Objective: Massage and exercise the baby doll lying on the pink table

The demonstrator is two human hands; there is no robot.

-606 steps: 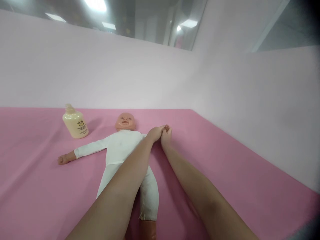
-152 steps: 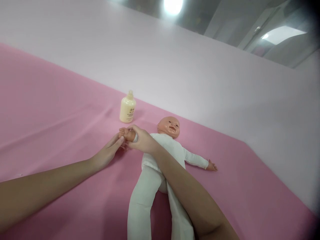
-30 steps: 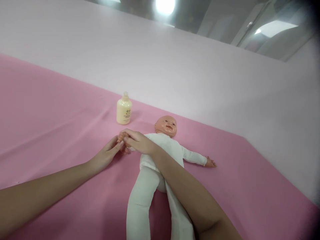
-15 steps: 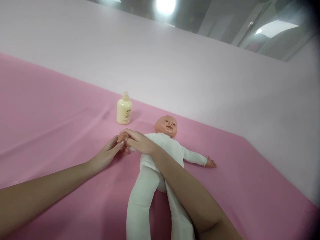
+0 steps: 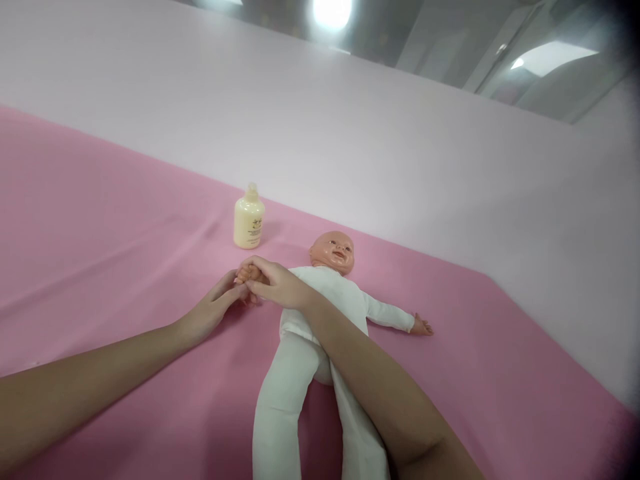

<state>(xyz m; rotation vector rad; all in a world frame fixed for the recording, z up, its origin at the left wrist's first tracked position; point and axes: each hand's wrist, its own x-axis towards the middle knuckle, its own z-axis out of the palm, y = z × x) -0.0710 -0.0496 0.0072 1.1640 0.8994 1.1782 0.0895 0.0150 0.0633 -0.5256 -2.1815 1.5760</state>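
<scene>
A baby doll (image 5: 325, 287) with a white cloth body lies on its back, head away from me. Its hand on my left side, the doll's hand (image 5: 249, 274), is between my two hands. My left hand (image 5: 213, 308) grips it from the left, thumb on top and the other fingers largely hidden beneath. From the right, my right hand (image 5: 277, 283) is closed round the same small hand and wrist, its thumb near my left thumb. My right forearm crosses over the doll's body. The doll's other arm (image 5: 393, 315) lies stretched out to the right.
A pale yellow pump bottle (image 5: 249, 220) stands upright just beyond my hands. Doll and bottle rest on a pink cloth (image 5: 125, 267) with slight creases. Behind it is a white surface (image 5: 350, 147), with a glass pane (image 5: 450, 47) reflecting lights at the top.
My right thumb has shifted slightly over the doll's hand, and my left thumb has moved a little. The doll and bottle stay where they were.
</scene>
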